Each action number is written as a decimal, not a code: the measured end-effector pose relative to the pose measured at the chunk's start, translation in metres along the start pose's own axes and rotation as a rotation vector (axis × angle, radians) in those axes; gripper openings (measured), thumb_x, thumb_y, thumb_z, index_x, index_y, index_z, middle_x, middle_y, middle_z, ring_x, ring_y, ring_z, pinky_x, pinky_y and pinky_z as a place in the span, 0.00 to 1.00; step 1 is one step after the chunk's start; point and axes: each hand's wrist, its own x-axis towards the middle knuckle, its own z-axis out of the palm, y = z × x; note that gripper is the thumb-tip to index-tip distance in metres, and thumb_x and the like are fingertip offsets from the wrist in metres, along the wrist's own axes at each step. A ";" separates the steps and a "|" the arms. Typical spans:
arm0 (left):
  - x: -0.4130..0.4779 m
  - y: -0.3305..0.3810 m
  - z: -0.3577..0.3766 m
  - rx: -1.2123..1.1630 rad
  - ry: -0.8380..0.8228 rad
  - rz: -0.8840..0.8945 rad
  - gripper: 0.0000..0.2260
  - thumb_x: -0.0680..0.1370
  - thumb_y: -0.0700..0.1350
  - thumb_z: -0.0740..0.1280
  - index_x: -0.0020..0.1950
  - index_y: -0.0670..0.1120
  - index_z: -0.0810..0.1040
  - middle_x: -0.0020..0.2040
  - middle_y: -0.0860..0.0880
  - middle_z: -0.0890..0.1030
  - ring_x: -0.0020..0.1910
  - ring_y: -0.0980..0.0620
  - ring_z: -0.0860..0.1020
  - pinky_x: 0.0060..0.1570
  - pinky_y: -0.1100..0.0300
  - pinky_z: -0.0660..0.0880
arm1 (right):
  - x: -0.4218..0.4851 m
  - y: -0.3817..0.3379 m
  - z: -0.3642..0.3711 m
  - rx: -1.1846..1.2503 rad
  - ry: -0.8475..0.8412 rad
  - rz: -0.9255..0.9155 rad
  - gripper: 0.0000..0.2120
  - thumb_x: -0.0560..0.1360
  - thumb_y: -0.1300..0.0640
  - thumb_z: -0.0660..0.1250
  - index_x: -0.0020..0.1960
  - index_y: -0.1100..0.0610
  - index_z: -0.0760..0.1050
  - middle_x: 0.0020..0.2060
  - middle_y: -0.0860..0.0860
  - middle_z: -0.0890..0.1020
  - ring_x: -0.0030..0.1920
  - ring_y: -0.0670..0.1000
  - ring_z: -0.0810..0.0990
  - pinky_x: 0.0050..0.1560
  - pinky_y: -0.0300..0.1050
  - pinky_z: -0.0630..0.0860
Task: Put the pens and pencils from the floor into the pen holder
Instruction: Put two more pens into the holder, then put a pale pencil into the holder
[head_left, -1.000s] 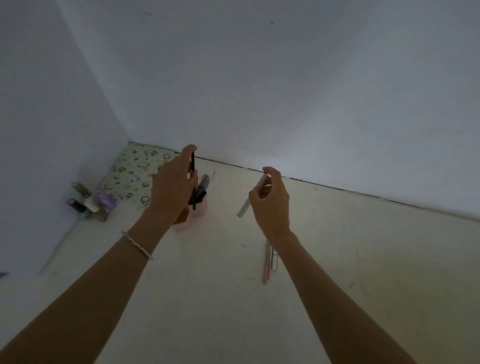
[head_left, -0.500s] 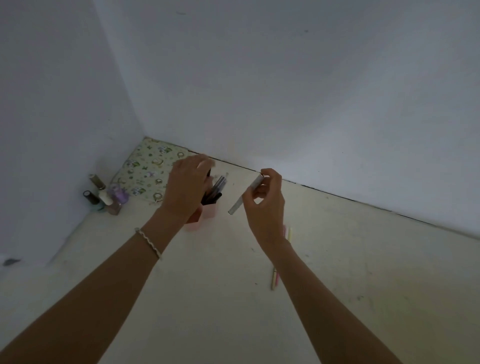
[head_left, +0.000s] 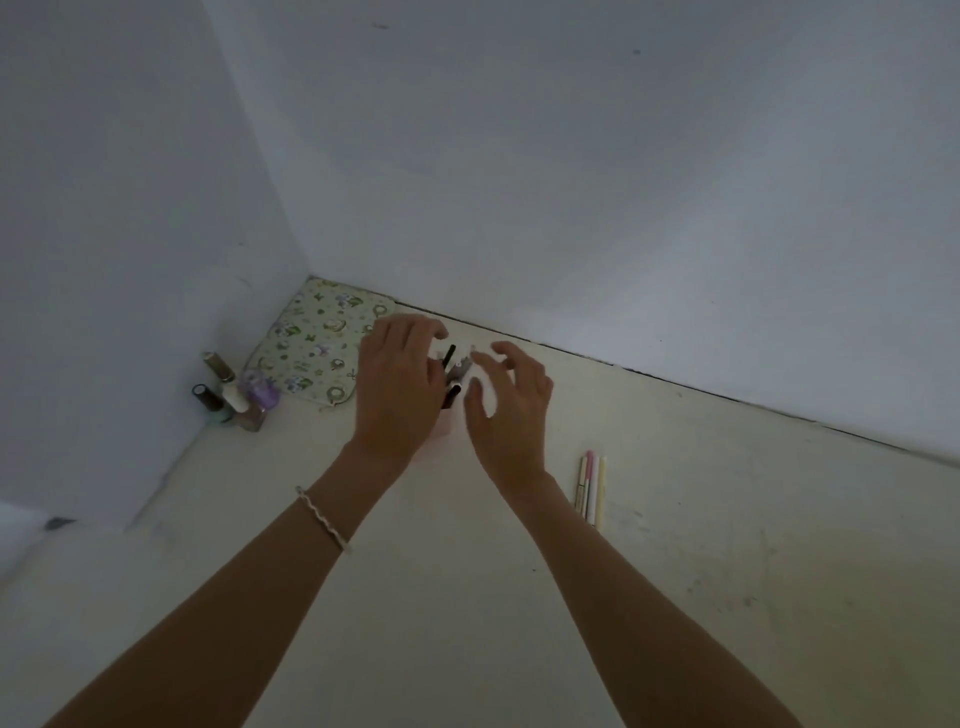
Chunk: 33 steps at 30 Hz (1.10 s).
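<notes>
A pale pink pen holder (head_left: 445, 423) stands on the floor between my two hands, mostly hidden by them. Several dark and grey pens (head_left: 453, 375) stick up out of it. My left hand (head_left: 397, 384) hovers over the holder's left side, fingers loosely curled, nothing visibly in it. My right hand (head_left: 511, 400) is just right of the holder with fingers spread and nothing in them. Three pastel pens (head_left: 591, 486), pink, white and yellow, lie side by side on the floor to the right of my right forearm.
A patterned green pouch (head_left: 317, 349) lies flat in the corner of the two walls. A cluster of small bottles (head_left: 236, 395) stands against the left wall. The white walls meet the cream floor just behind the holder.
My right hand moved left to the holder and let go of the grey-white pen it held; its fingers have spread. My left hand dropped lower over the holder.
</notes>
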 end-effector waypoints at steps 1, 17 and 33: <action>-0.006 0.010 0.006 -0.035 -0.001 0.020 0.10 0.68 0.32 0.64 0.46 0.41 0.77 0.44 0.45 0.79 0.46 0.45 0.75 0.48 0.55 0.70 | 0.001 0.005 -0.006 0.026 0.058 0.056 0.13 0.73 0.62 0.65 0.57 0.58 0.79 0.59 0.54 0.78 0.60 0.53 0.75 0.60 0.40 0.63; -0.107 0.137 0.135 0.036 -0.937 -0.589 0.10 0.79 0.46 0.64 0.57 0.43 0.76 0.54 0.45 0.80 0.53 0.45 0.80 0.50 0.53 0.77 | -0.037 0.121 -0.129 0.023 0.269 0.588 0.14 0.71 0.71 0.61 0.50 0.57 0.78 0.45 0.47 0.81 0.43 0.46 0.77 0.44 0.32 0.70; -0.010 0.114 0.071 -0.518 -0.341 -0.448 0.14 0.76 0.41 0.70 0.61 0.47 0.74 0.40 0.55 0.79 0.38 0.60 0.79 0.45 0.62 0.79 | -0.070 0.133 -0.094 -0.308 -0.596 0.778 0.28 0.75 0.62 0.62 0.73 0.55 0.60 0.56 0.57 0.77 0.52 0.60 0.80 0.51 0.51 0.77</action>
